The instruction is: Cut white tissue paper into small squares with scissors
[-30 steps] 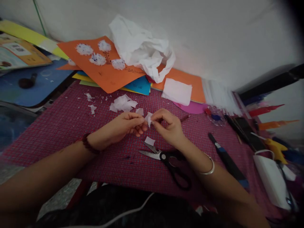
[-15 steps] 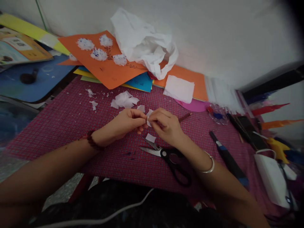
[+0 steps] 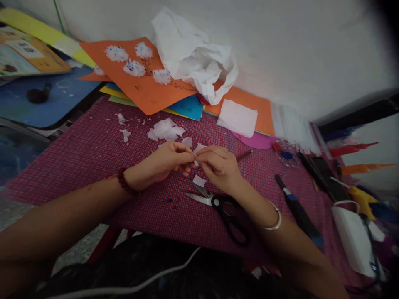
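Observation:
Over the middle of the checked tablecloth (image 3: 137, 211), my left hand (image 3: 170, 162) and my right hand (image 3: 221, 166) meet, fingertips pinched together on a small piece of white tissue paper (image 3: 195, 161). The fingers cover most of that piece. A small cut square of paper (image 3: 198, 180) lies just below them, by the blades of open black-handled scissors (image 3: 215, 201). Beyond my left hand is a loose pile of torn white tissue (image 3: 166, 129), with another single piece (image 3: 187, 142) beside it.
An orange sheet with white tissue flowers (image 3: 140, 83) rests on coloured papers at the back. Near it are a crumpled white bag (image 3: 196, 50) and a folded tissue stack (image 3: 238, 118). A blue-black cutter (image 3: 299, 209) and a white mask (image 3: 353, 236) lie to the right.
The fingertips of both hands have drawn slightly closer together around the tissue piece. The whole view has shifted a little; the things on the table stay in place.

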Available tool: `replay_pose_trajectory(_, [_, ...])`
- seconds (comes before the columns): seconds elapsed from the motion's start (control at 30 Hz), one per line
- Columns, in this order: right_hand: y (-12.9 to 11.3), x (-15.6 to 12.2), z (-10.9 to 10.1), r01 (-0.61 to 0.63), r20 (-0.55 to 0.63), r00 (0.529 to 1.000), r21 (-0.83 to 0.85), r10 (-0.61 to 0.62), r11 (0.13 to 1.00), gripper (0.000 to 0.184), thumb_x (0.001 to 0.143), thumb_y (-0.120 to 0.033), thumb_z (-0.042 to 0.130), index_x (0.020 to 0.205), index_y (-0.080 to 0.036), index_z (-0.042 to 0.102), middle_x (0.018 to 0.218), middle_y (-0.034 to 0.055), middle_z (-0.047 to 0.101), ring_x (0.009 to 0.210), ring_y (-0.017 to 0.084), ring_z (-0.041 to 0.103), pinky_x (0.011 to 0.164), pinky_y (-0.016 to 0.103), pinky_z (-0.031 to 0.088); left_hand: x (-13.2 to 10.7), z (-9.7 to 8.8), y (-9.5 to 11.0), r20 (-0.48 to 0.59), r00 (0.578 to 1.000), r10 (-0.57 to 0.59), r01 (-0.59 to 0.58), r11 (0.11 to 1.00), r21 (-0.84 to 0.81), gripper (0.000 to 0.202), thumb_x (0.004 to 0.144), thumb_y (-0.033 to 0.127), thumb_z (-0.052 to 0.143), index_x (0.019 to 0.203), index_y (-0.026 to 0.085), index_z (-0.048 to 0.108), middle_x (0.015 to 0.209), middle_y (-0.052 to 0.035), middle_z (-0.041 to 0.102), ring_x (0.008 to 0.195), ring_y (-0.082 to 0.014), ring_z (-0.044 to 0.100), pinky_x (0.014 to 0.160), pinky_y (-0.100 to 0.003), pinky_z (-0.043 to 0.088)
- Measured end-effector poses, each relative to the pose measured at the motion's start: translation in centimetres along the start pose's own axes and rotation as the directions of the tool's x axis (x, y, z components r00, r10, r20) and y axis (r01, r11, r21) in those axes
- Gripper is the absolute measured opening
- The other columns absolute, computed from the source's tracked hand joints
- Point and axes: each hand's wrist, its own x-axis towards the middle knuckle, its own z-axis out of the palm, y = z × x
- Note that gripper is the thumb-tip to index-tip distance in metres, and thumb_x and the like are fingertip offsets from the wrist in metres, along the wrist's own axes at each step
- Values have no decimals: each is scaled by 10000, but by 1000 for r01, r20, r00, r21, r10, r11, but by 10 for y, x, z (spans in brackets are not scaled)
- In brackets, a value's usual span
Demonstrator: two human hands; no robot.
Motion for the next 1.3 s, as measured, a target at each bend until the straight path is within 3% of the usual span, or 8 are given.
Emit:
replay_pose_trajectory(0.2, [0, 0, 0, -21, -51, 998, 90, 26, 996, 184, 930, -111, 498, 919, -243, 625, 954, 42, 709, 913, 175, 665, 820, 340, 524, 1, -1, -5, -21, 999, 31, -30, 998, 47, 107, 694, 152, 606, 595, 176, 637, 515, 9, 600, 451, -78, 530, 453, -190, 393])
replay_pose_trajectory(0.33, [-3, 2, -2, -192, -86, 974, 190, 211, 963, 143, 896, -140, 513, 871, -244, 608, 884, 23, 692, 835, 171, 644, 764, 338, 505, 0, -3, -5, -18, 998, 57, -56, 996, 68, 82, 691, 182, 619, 613, 176, 645, 531, 7, 604, 463, -84, 528, 481, -207, 400])
replay_pose_trajectory(0.47, [-1, 7, -8, -402, -79, 894, 299, 442, 866, 81, 845, -164, 546, 842, -229, 594, 788, -1, 649, 697, 144, 583, 663, 310, 464, -2, -16, 9, -73, 986, 147, -123, 957, 261, 96, 691, 189, 604, 597, 184, 626, 531, 12, 583, 494, -100, 517, 528, -235, 407])
replay_pose_trajectory(0.57, [9, 19, -11, -485, -47, 848, 335, 528, 808, 63, 825, -161, 555, 814, -220, 575, 744, -14, 615, 659, 130, 551, 622, 292, 437, -3, -35, 21, -165, 929, 332, -181, 793, 581, 109, 701, 197, 608, 593, 186, 623, 545, 18, 561, 528, -107, 482, 525, -248, 338])
replay_pose_trajectory(0.7, [29, 48, -9, -460, 24, 880, 283, 474, 841, 133, 823, -114, 516, 873, -214, 589, 804, -2, 647, 707, 137, 578, 663, 296, 449, 2, -58, 27, -194, 826, 529, -121, 503, 855, 132, 771, 233, 577, 678, 181, 656, 599, 6, 578, 575, -122, 476, 570, -278, 312])
replay_pose_trajectory(0.87, [41, 60, -10, -421, 254, 889, 123, 381, 899, 345, 797, -57, 507, 1097, -188, 620, 926, 40, 704, 781, 167, 608, 710, 322, 456, 5, -66, 26, -106, 829, 549, -60, 276, 959, 312, 872, 340, 534, 616, 173, 596, 605, -7, 532, 580, -124, 443, 578, -312, 251])
replay_pose_trajectory(1.07, [41, 29, -3, -421, 218, 887, 26, 406, 907, 83, 785, -199, 697, 823, -202, 623, 816, 19, 607, 738, 164, 554, 682, 321, 434, 0, -50, 25, -136, 755, 641, -172, 395, 902, 201, 839, 295, 562, 694, 163, 604, 660, 26, 569, 616, -100, 462, 604, -269, 317])
replay_pose_trajectory(1.3, [25, 21, -1, -249, 22, 967, 296, 254, 922, 145, 818, -89, 606, 764, -222, 621, 797, 1, 598, 772, 156, 550, 709, 314, 430, 1, -19, 14, 13, 878, 479, -380, 680, 627, 130, 790, 245, 552, 761, 164, 649, 704, 2, 636, 658, -122, 549, 614, -244, 410])
